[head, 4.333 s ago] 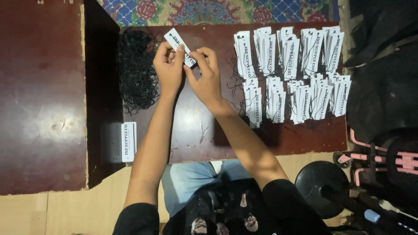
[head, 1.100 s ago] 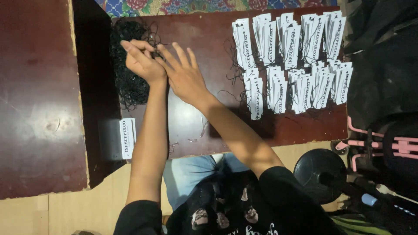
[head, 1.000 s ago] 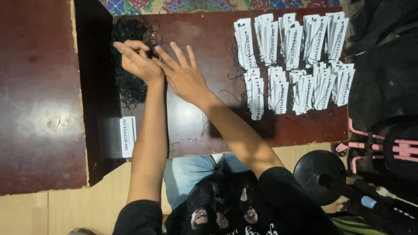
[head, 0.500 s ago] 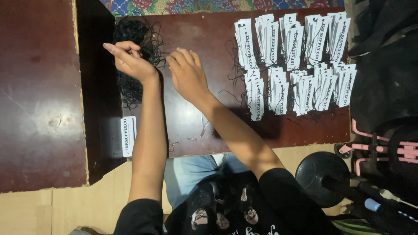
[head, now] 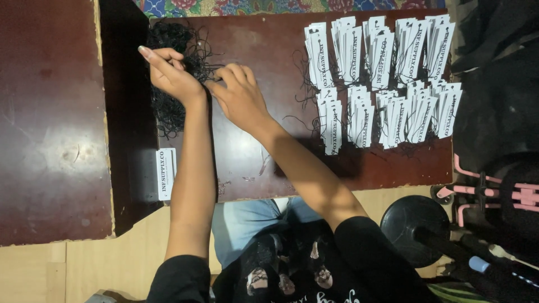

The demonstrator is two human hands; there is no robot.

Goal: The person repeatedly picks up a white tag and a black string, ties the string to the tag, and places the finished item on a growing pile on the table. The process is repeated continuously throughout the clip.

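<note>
A tangled heap of thin black strings (head: 173,51) lies at the far left of the dark red-brown table (head: 269,163). My left hand (head: 171,76) rests on the heap, its fingers pinched on strands. My right hand (head: 240,96) is just to its right, fingers curled, the tips meeting the left hand over a black string. Several stacks of white printed tags (head: 382,84) with black loops lie in two rows on the table's right half, away from both hands.
One single white tag (head: 165,174) lies at the table's near left edge. A second dark wooden table (head: 50,123) stands to the left across a dark gap. A pink frame (head: 494,191), a black round base (head: 415,224) and a dark bag (head: 494,73) crowd the right side.
The tag that both hands held over the table is gone from them. Both hands have moved left to the string heap, and the right hand's spread fingers have curled in.
</note>
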